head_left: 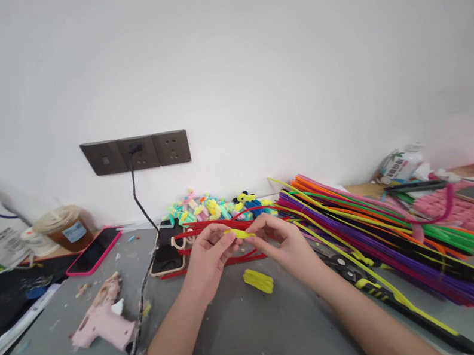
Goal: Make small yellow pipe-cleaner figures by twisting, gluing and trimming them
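My left hand [209,260] and my right hand [285,243] meet over the grey table [256,344], both pinched on one short yellow pipe cleaner piece [240,234] held level between them. Just below the hands a small bundle of yellow pipe cleaner pieces [258,280] lies on the table. Red pipe cleaners [218,226] lie behind and under the hands. A long fan of pipe cleaners in many colours [382,232] spreads out to the right of my right hand.
A pink glue gun [104,321] lies at the left with its black cord. Two phones [95,251] [167,251] lie near a pile of small colourful craft pieces [205,206]. Pliers [374,288] rest under my right forearm. A lidded drink cup [66,228] stands far left.
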The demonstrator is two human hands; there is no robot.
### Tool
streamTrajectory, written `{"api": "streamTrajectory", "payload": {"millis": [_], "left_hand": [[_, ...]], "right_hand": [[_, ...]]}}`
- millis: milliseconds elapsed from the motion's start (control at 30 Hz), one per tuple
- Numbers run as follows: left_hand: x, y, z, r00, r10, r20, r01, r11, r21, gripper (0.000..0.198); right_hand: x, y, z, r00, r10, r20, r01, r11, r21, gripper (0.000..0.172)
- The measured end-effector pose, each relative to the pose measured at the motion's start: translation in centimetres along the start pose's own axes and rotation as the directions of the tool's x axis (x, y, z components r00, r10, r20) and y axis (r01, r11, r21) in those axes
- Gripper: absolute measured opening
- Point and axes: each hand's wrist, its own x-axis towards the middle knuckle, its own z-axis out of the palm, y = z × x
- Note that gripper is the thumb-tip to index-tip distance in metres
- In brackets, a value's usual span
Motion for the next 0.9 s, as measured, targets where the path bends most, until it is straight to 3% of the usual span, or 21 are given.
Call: {"api": "streamTrajectory", "payload": {"millis": [200, 433, 533, 667, 900], "left_hand": [[-0.4, 0.1, 0.1, 0.998, -0.008, 0.07, -0.002, 0.989, 0.149, 0.03], [-0.4, 0.2, -0.5, 0.987, -0.044, 0.157, -0.01, 0.945, 0.326, 0.025], [-0.2, -0.1, -0.7, 0.991, 0.0, 0.13, -0.049, 0.928, 0.37, 0.025], [0.0, -0.3, -0.4, 0.993, 0.082, 0.081, -0.106, 0.917, 0.385, 0.029], [0.0, -0.3, -0.1, 0.997, -0.013, 0.073, -0.013, 0.937, 0.348, 0.036]], "right_hand": [[0.3, 0.0, -0.7, 0.992, 0.119, 0.032, -0.123, 0.959, 0.254, 0.024], [0.5, 0.1, -2.0, 0.992, 0.037, 0.119, -0.061, 0.977, 0.205, 0.018], [0.6, 0.1, -2.1, 0.99, 0.027, 0.14, -0.059, 0.973, 0.225, 0.017], [0.7, 0.5, -1.7, 0.983, 0.125, 0.134, -0.161, 0.94, 0.3, 0.033], [0.7, 0.7, -1.4, 0.95, 0.247, 0.189, -0.298, 0.898, 0.324, 0.028]]}}
